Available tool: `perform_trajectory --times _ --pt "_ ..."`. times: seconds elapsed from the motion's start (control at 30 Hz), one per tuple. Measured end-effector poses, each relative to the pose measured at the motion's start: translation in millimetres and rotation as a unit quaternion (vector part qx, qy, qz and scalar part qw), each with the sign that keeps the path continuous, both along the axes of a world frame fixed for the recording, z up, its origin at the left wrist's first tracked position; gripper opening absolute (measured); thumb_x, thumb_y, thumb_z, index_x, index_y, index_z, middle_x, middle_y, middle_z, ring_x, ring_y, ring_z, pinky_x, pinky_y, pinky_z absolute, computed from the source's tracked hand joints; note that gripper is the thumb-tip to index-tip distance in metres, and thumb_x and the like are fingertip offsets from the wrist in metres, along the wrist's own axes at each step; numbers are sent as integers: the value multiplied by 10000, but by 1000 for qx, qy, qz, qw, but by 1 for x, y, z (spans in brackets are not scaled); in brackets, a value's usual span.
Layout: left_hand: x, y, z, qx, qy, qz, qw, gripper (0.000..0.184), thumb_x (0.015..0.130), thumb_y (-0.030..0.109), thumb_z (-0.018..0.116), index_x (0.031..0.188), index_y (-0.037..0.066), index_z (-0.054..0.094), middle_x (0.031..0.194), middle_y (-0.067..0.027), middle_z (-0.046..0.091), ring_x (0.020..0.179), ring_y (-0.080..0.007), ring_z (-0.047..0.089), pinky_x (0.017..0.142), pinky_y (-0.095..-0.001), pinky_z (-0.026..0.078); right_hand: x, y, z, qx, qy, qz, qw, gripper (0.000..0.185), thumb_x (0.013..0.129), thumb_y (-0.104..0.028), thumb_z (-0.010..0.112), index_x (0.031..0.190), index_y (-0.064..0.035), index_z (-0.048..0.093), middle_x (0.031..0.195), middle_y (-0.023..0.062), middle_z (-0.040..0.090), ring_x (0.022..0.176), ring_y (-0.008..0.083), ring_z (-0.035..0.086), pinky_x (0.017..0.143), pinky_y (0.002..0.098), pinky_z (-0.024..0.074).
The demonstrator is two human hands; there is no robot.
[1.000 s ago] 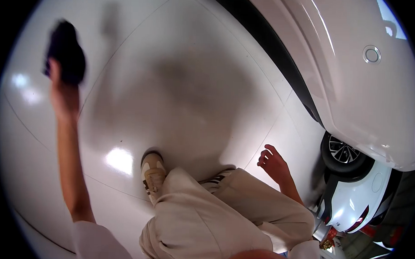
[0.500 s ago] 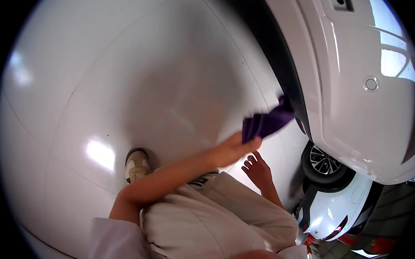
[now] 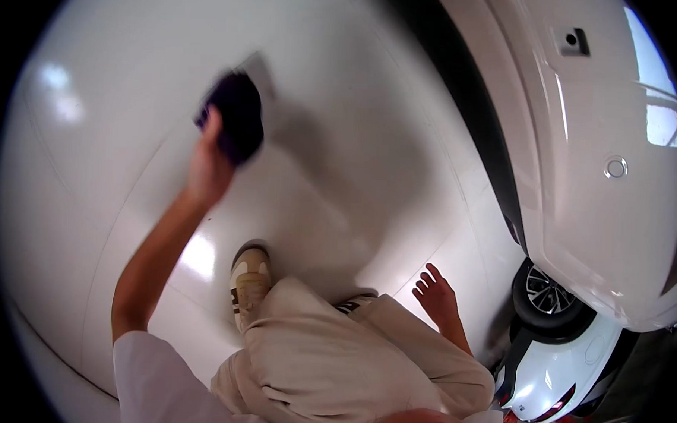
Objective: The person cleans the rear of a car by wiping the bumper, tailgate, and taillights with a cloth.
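Observation:
My left hand is closed on a dark purple cloth, thumb over its near side. It is held out to the left above the pale floor, away from the car, and the hand and cloth are slightly blurred. On the other side, my right hand hangs beside my right leg with its fingers apart and nothing in it. The nearest thing to it is the lower edge of a white car's bumper, without contact.
Along the right runs the car's black lower trim. Beyond it stand a wheel and a second white car. The glossy tiled floor reflects lights. My shoe is planted below my left arm.
My left hand has swung the purple cloth from beside the car's black trim far to the left and forward. My right hand stays open, slightly lower and further right in view.

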State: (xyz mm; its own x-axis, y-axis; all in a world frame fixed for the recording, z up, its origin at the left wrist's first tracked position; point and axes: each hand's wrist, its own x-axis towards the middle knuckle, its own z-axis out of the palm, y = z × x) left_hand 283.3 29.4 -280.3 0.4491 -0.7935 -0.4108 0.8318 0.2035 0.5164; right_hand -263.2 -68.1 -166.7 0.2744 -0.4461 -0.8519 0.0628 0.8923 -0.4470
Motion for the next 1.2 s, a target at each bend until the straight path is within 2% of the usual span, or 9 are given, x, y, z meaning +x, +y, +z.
perform_trajectory --times 0.13,0.27,0.37,0.43,0.63,0.8,0.9,1.0,1.2 --pt "68 -84 62 -50 -126 236 962 625 1058 496 493 1512 71 431 1460 -51 545 1339 -183 506 1158 -359 364 -1 -2 -3 -7 25 26 999 398 1027 -239 527 1403 -109 510 1115 40 621 998 196 604 927 387 489" --pt "52 -171 101 -257 -188 270 909 667 1071 484 481 1519 -5 415 1513 -57 495 1393 -170 431 1198 -317 278 15 -8 2 -30 26 69 997 361 1037 -259 544 1369 -116 525 1082 48 616 981 196 608 921 379 496" --pt "-38 -186 134 -140 -150 251 946 525 1043 523 536 1221 29 559 900 26 478 821 -115 380 768 -305 418 25 -8 9 -36 4 78 996 356 1040 -255 543 1367 -115 525 1090 55 624 996 206 616 930 386 500" --pt "-122 -213 109 -155 -16 125 980 544 1034 557 522 1282 73 496 816 50 488 724 -130 443 709 -322 435 23 -8 10 -37 2 76 996 356 1040 -252 543 1369 -115 525 1095 58 627 1005 211 619 936 390 502" --pt "-242 -116 149 -186 17 -173 967 863 1038 621 427 1598 -5 229 1603 -100 341 1496 -185 256 1226 -337 188 18 -3 9 -11 53 57 997 386 1031 -298 554 1383 -144 518 1163 29 634 1042 205 623 977 401 488" --pt "-193 -161 149 -163 67 90 980 851 1046 621 423 1557 -45 284 1390 -5 460 1249 -119 411 1120 -280 310 18 -2 12 -21 6 54 998 349 1042 -270 535 1367 -141 540 1137 32 649 1026 210 620 955 401 487" --pt "-88 -187 155 -108 133 96 980 812 1038 565 512 1563 -18 301 1398 -18 493 1246 -116 456 1112 -269 333 18 0 12 -22 17 28 999 318 1051 -261 521 1344 -146 566 1109 34 660 1002 215 618 939 401 489" --pt "6 -225 142 -285 -29 259 922 614 1057 496 512 1463 35 492 1343 -26 598 1216 -150 530 1087 -301 370 13 6 13 -21 29 2 999 334 1046 -251 535 1360 -140 560 1096 41 663 998 216 614 936 404 492" --pt "-12 -218 170 -79 -164 267 946 641 1042 521 527 1361 -34 558 1041 -6 605 953 -124 545 859 -273 439 10 -2 5 -7 30 27 999 365 1026 -271 576 1360 -126 552 1113 49 652 1025 220 600 943 412 494"
